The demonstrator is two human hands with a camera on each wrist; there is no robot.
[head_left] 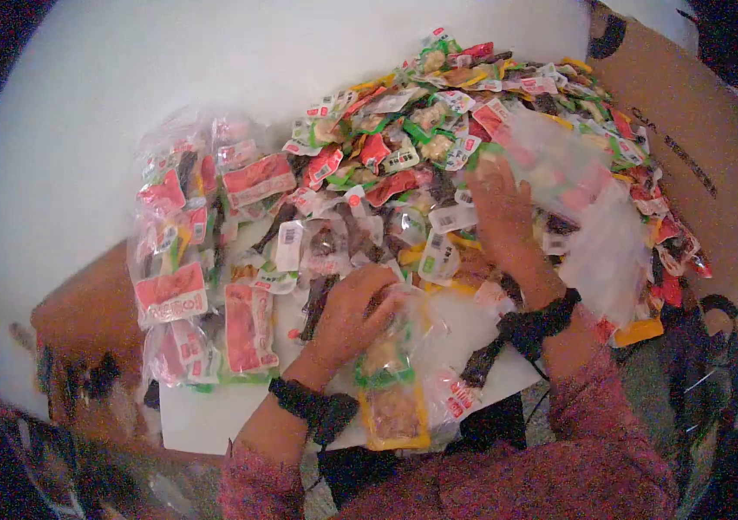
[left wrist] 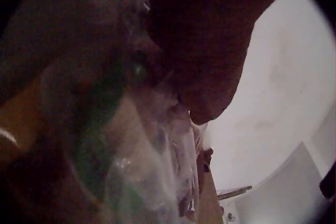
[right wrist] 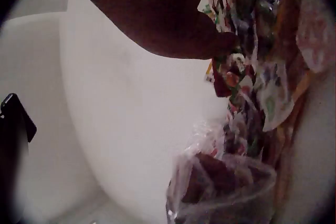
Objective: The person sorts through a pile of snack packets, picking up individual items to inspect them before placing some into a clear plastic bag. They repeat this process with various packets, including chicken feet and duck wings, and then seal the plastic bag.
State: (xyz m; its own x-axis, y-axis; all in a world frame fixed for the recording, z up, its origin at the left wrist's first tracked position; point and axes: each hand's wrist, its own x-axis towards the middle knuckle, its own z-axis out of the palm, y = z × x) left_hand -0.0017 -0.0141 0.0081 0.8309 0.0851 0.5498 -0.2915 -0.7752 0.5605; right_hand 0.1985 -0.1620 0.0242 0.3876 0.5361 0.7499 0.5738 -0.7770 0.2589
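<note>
My left hand (head_left: 356, 312) is curled at the top of a clear plastic bag (head_left: 425, 325), gripping its edge. Around that hand lie a green-edged packet (head_left: 386, 360) and a yellow-edged packet (head_left: 397, 416). Up close in the left wrist view, clear film (left wrist: 173, 150) bunches beside the fingers, with green showing through it. My right hand (head_left: 503, 208) reaches over the big pile of snack packets (head_left: 412, 130), fingers extended onto it. In the right wrist view its fingertips (right wrist: 226, 43) touch the near packets.
Filled clear bags (head_left: 174, 269) stand in a row at the left, with red-labelled packets in them. Empty-looking clear bags (head_left: 607, 251) lie right of my right hand. A cardboard box (head_left: 690, 156) borders the pile on the right. The white tabletop (head_left: 204, 420) ends near my body.
</note>
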